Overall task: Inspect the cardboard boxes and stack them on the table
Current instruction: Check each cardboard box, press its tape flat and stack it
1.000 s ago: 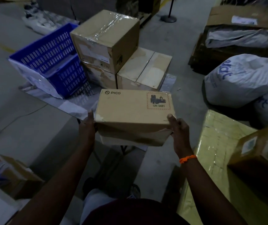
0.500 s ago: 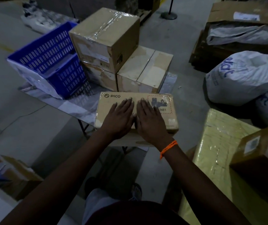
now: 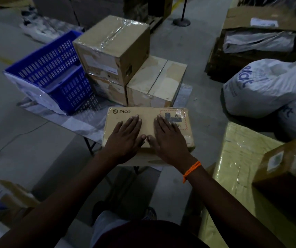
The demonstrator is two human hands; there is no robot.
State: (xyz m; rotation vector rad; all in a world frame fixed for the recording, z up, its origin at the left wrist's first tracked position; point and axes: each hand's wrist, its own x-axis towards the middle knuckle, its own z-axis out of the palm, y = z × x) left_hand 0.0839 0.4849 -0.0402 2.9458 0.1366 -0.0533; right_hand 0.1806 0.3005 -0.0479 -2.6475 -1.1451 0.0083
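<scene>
Boxes are partly stacked already: just beyond the fingertips a tall box [image 3: 113, 49] sits on a second box [image 3: 107, 88], with a low box [image 3: 158, 81] touching them, all on the table [image 3: 82, 120]. Under both palms lies the PICO box [image 3: 148, 120], at the table's near edge, its far side close against the low box. The left hand [image 3: 125, 138] and right hand [image 3: 168, 140] lie flat on its lid side by side, fingers straight, thumbs almost touching. Neither curls round anything, so this is a press, not a hold. To my eye it is the check on this box, or the settling of it into place. Whether it rests squarely on the table I cannot tell, as the edge beneath it is hidden. Beyond and left of the left hand, a blue crate [image 3: 54, 68] fills the table's other end. Right of the right hand, off the table, stand a yellow parcel [image 3: 242, 167] with a brown box [image 3: 286, 167] on it, and sacks [image 3: 269, 86] farther out. I judge the job well begun but unfinished: four boxes are on the table, at least one more is nearby, and the PICO box may yet belong atop the low box.
</scene>
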